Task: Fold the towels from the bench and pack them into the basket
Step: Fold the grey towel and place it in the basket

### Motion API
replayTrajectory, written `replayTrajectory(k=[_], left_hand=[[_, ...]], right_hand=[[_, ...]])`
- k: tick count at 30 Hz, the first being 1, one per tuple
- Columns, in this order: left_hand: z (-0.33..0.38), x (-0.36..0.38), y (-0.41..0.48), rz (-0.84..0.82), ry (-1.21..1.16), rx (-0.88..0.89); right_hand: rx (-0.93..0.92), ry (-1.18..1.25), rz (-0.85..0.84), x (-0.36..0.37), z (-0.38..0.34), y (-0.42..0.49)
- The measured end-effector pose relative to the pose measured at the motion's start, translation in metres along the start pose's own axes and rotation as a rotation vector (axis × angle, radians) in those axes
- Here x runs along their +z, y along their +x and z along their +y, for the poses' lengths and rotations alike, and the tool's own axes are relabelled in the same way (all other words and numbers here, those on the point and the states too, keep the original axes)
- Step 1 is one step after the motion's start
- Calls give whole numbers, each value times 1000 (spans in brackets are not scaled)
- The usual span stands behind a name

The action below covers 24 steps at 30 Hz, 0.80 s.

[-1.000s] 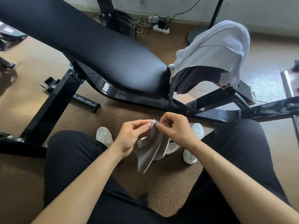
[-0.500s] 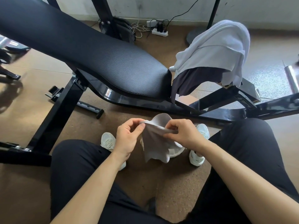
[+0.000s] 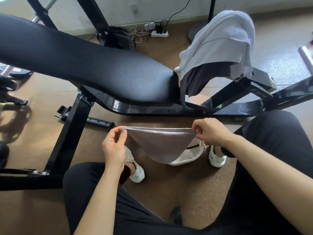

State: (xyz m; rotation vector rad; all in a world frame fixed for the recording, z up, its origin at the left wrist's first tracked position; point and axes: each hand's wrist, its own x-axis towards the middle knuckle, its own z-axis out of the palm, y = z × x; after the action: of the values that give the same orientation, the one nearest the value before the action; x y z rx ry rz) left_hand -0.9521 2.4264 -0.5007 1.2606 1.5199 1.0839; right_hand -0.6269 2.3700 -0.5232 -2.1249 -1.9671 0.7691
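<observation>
While left hand point(image 3: 115, 146) and right hand point(image 3: 210, 133) are pinching the grey towel point(image 3: 160, 145) by its top corners, centre frame | holding the edge level and taut is probably favouring a square fold.

so the hands have pulled apart now: left hand point(image 3: 113, 146) went out left, right hand point(image 3: 209, 131) out right, and the small grey towel point(image 3: 160, 145) that hung bunched between them is now stretched out wide, top edge taut, middle sagging down over the shoes
</observation>
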Motion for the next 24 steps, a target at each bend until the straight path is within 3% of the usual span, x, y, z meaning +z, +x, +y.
replayTrajectory(k=[6,16,24], left_hand=[[4,-6,3,-62,-7,39],[21,-5,-3,-199,60,181],[37,-2,4,-197,-77,216]], right_hand=[[-48,211,22,7,-13,0],[-146,343,17,41,-57,6],[-2,130,20,49,-48,21]])
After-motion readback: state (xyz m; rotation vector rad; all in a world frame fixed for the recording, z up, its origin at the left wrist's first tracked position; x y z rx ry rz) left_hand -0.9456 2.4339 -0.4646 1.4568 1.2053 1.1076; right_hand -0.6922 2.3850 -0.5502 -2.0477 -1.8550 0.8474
